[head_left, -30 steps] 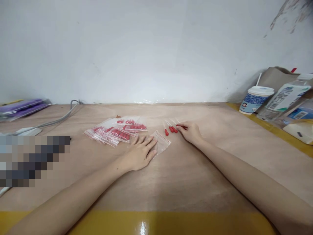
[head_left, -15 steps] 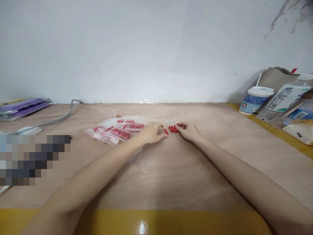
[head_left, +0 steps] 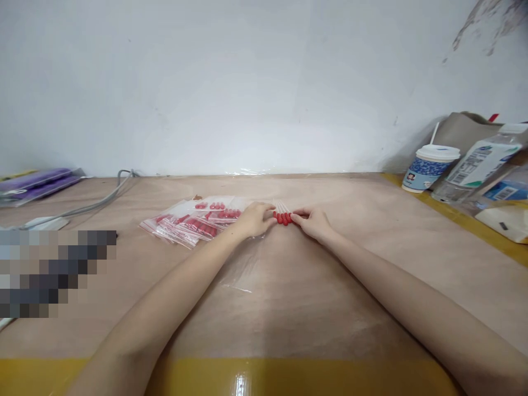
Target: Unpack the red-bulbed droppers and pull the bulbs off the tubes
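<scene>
Right, both hands are out on the table (head_left: 371, 286), meeting over a small bunch of red-capped tubes (head_left: 282, 218). The left hand (head_left: 252, 219) comes in from the left side, fingers loosely curled and knuckles up, with its fingertips right against the red ends. The right hand (head_left: 314, 223) mirrors it from the other side, half curled, thumb and forefinger touching the same bunch. So the tubes sit squeezed between the two sets of fingertips, red caps toward the person and clear stems pointing at the wall (head_left: 264, 82). Whether either hand has really closed on them I cannot tell; the fingers hide the contact.

The bunch lies on the far middle of the table. Just left of the left hand there is a fanned pile of small bags (head_left: 192, 224), each with red pieces inside. An empty clear bag (head_left: 241, 267) lies flat beside the left forearm, nearer the person.

Off to the right, well apart, a paper cup (head_left: 429, 168) with a straw stands by the wall, with a plastic bottle (head_left: 478, 162) lying next to it. On the far left a grey cable (head_left: 94, 204) runs toward a purple pouch (head_left: 37, 181).
</scene>
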`<state>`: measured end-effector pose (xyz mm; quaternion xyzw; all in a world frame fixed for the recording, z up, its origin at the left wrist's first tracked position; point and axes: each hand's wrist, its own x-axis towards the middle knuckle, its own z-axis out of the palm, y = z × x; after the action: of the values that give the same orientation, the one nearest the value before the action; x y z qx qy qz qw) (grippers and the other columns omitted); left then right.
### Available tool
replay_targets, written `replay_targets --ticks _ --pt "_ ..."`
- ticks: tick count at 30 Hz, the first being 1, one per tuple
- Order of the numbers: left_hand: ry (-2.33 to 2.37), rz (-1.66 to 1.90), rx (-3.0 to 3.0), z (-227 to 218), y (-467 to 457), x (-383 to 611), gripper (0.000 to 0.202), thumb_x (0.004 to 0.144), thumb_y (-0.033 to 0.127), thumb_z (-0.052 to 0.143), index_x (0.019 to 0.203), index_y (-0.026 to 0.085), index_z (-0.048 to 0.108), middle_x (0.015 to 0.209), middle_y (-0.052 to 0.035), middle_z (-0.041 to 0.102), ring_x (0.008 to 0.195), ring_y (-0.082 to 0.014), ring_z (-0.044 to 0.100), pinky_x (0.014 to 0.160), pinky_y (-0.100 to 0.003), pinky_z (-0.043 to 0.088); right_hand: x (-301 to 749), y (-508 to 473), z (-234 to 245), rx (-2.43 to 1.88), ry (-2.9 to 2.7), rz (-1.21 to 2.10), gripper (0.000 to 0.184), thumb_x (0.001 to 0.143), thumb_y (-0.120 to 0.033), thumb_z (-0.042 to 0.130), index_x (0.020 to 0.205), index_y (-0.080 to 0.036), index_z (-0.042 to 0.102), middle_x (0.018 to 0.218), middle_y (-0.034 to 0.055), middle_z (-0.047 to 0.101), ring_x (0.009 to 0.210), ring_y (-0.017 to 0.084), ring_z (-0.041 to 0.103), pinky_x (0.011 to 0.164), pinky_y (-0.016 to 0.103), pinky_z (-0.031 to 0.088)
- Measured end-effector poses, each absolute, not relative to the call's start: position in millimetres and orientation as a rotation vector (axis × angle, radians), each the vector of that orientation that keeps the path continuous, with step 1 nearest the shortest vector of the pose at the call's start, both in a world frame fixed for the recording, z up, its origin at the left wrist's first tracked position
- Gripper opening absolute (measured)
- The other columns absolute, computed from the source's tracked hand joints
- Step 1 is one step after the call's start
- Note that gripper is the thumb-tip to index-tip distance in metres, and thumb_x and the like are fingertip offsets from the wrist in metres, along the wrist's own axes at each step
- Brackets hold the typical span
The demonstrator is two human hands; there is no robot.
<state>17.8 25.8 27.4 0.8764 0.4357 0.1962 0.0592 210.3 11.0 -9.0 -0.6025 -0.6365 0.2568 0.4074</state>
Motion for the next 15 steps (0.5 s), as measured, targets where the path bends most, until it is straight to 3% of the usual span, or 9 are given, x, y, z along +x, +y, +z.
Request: replay_targets --ticks 6,10,15 --pt "1.029 0.907 2.821 30.6 -10.3 -29.2 0.026 0.087 0.023 0.04 0.103 0.017 0.059 0.108 -0.0069 0.061 0.102 -0.0179 0.055 0.091 -0.034 0.044 207.5 -3.1 -1.6 -1.514 -1.638 0.437 0.022 0.074 -0.031 0.057 0.085 -0.016 0.067 0.089 0.009 0.066 0.078 0.019 0.059 0.075 0.033 0.046" --pt "0.922 0.698 2.806 21.4 -36.4 -52.5 0.026 0.087 0.026 0.042 0.106 0.02 0.059 0.112 -0.006 0.06 0.107 -0.0174 0.053 0.094 -0.033 0.043 189.4 -22.9 3.1 -1.243 -1.891 0.372 0.014 0.077 -0.026 0.054 0.077 -0.019 0.066 0.08 0.0045 0.064 0.073 0.015 0.058 0.071 0.029 0.045" --pt "0.766 0.421 2.765 16.7 -56.8 -38.7 0.033 0.091 0.026 0.035 0.121 0.022 0.049 0.13 -0.006 0.049 0.123 -0.0172 0.042 0.104 -0.036 0.032 165.9 -34.6 4.1 -1.218 -2.027 0.445 0.023 0.074 -0.028 0.06 0.093 -0.015 0.063 0.089 0.0084 0.064 0.078 0.017 0.058 0.069 0.029 0.046"
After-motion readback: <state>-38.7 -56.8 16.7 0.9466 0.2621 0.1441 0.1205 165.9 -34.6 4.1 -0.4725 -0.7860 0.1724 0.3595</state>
